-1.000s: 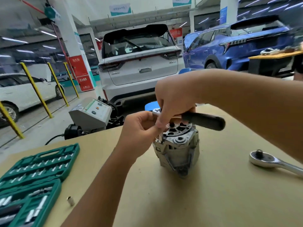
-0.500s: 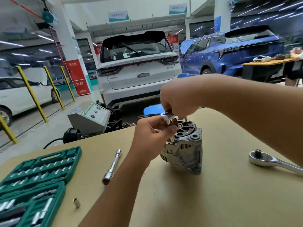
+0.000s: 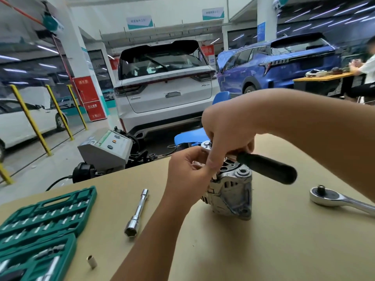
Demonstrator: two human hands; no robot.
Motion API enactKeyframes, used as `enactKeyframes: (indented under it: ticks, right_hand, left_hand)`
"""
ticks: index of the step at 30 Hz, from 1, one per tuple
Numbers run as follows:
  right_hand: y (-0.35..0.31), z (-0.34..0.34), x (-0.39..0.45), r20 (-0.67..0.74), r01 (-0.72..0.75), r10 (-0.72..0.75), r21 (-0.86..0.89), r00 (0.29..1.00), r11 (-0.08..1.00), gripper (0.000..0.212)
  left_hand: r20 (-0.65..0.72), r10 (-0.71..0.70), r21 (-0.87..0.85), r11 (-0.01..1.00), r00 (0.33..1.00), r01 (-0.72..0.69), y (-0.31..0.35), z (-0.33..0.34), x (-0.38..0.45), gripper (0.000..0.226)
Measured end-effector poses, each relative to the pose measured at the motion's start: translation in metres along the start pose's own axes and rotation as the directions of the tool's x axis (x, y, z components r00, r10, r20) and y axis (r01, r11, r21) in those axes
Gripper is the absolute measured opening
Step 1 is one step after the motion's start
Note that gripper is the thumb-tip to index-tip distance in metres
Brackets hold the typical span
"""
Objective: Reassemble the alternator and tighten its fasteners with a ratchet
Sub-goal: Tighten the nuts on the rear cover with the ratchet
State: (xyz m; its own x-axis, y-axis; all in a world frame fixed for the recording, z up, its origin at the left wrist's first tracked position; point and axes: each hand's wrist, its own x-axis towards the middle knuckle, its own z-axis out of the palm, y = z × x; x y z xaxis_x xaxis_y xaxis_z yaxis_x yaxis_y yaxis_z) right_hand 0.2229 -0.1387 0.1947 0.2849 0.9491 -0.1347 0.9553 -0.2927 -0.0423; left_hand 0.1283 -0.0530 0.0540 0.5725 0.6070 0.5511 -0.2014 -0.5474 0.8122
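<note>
The silver alternator (image 3: 233, 191) stands upright on the tan table (image 3: 263, 240), near its middle. My right hand (image 3: 229, 136) grips a small ratchet with a black handle (image 3: 265, 168) over the alternator's top; its chrome head (image 3: 206, 144) shows just left of my fingers. My left hand (image 3: 188, 171) is curled at the alternator's upper left, fingertips pinched at the socket under the ratchet head. What it pinches is mostly hidden by both hands.
A larger chrome ratchet (image 3: 334, 198) lies at the right. A long chrome extension socket (image 3: 137, 212) lies left of the alternator, a small loose socket (image 3: 91, 261) near the front. The open green socket case (image 3: 38, 230) fills the left corner. Cars and a grey machine (image 3: 105, 149) stand beyond the table.
My right hand swung the ratchet, its black handle now pointing right over the alternator again. The view has shifted, bringing the extension socket into sight. My left hand stays at the top.
</note>
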Motion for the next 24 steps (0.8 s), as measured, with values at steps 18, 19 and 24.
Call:
enactKeyframes:
  ticks: [18, 19, 24]
  right_hand:
    - [-0.005, 0.010, -0.008, -0.212, -0.002, -0.057, -0.268, 0.976, 0.963, 0.019]
    - [-0.006, 0.007, -0.010, -0.182, 0.002, -0.047, -0.237, 0.982, 0.972, 0.021]
    - [0.000, 0.011, -0.005, -0.279, -0.030, -0.057, -0.298, 0.959, 0.954, 0.024]
  left_hand:
    - [-0.093, 0.061, 0.015, 0.998, 0.994, -0.060, -0.003, 0.012, -0.001, 0.011]
    - [-0.102, 0.066, 0.002, 0.998, 0.993, -0.066, -0.003, 0.012, -0.002, 0.008]
    - [-0.059, 0.014, -0.031, 0.999, 0.998, -0.016, -0.006, 0.006, 0.002, 0.026]
